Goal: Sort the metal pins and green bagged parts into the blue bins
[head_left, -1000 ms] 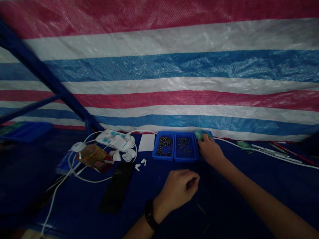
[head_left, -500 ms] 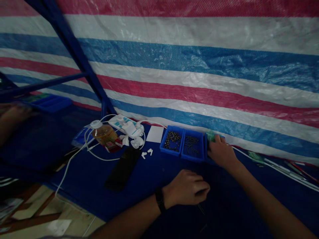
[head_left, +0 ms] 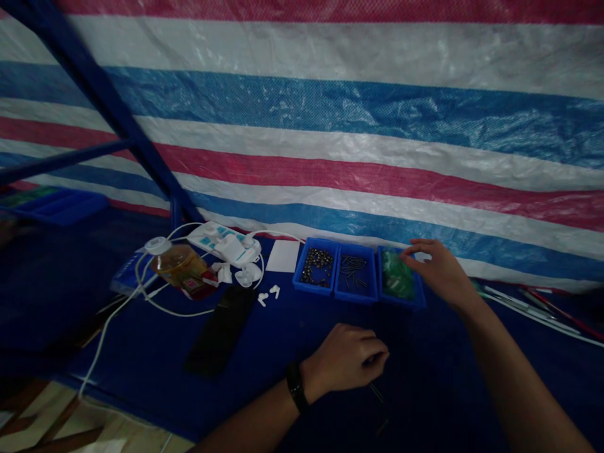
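Right hand [head_left: 441, 272], fingers spread apart above crinkled green packet [head_left: 397, 274] in blue bin [head_left: 401, 302]; left hand [head_left: 344, 358], fingers curled together.

Striped tarpaulin wall [head_left: 358, 119], blue metal frame [head_left: 101, 94]

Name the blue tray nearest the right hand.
The rightmost tray of the three, by the right hand; it alone holds a green packet, while the left tray and middle tray hold small dark metal parts.
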Tool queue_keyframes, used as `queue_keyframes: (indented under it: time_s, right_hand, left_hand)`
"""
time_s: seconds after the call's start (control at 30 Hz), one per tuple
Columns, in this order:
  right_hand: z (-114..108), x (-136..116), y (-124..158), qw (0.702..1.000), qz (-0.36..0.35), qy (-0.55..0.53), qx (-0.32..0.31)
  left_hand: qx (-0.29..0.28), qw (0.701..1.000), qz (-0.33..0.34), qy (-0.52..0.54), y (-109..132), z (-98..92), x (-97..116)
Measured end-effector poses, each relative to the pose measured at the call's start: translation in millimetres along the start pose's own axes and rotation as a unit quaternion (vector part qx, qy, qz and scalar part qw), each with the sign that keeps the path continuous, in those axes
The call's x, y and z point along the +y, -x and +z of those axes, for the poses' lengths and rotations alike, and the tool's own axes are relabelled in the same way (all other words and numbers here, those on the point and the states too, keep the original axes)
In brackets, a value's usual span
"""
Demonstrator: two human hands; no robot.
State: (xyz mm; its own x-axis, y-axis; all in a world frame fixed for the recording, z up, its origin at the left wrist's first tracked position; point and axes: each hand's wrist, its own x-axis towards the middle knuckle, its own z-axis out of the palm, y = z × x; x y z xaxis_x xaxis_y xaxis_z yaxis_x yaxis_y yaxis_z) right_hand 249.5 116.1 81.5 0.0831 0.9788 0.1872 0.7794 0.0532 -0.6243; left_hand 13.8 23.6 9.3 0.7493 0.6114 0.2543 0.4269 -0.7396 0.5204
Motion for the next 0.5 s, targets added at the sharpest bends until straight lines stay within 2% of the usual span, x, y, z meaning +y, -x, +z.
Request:
queue_keyframes:
  time_s: [0.13, 0.3, 0.4, 0.5]
  right_hand:
    - [-9.1, -28.5, 0.7, 0.996, -0.051, -0.069, 0.034]
    - [5.2, -55.2, 10.9, 0.991, -0.079, -0.023, -0.105]
    - [11.0, -59.3, 47.3, 0.988, -0.083, -0.011, -0.132]
    - [16.7, -51.5, 110.9, 0.964, -0.115, -0.050, -0.234]
  left_hand:
    - [-0.006, 1.000, -0.003, 0.004, -0.7, -0.9, 1.0]
    - [-0.040, 0.998, -0.027, 0.030, -1.4, -7.9, 0.6]
    - [-0.070, 0.996, -0.033, 0.046, 1.1, -12.2, 1.6]
    - [-0.095, 0.993, -0.032, 0.059, 5.3, -15.4, 1.0]
